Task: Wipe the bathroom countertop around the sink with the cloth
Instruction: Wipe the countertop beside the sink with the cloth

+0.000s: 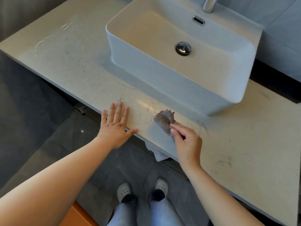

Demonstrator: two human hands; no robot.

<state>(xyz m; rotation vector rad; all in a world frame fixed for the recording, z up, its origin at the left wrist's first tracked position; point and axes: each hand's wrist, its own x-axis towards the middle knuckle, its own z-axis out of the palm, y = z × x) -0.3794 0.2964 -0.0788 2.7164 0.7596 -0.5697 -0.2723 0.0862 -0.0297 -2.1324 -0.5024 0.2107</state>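
A cloth (pixel 164 119), brownish and crumpled at its far end, is pinched between the thumb and fingers (pixel 177 127) of the right hand (pixel 187 142) at the front edge of the pale worktop (pixel 73 62). A paler part is draped over the edge below the fingers. To their left, the left hand (pixel 115 126) is laid flat, fingers straight and spread. Water streaks (pixel 143 115) are seen between the hands. A white vessel sink (pixel 162 82) is set just beyond the fingers.

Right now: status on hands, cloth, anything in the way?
Left hand flat on countertop edge, open. Right hand pinches cloth on countertop, in front of sink. Only water streaks between the hands.
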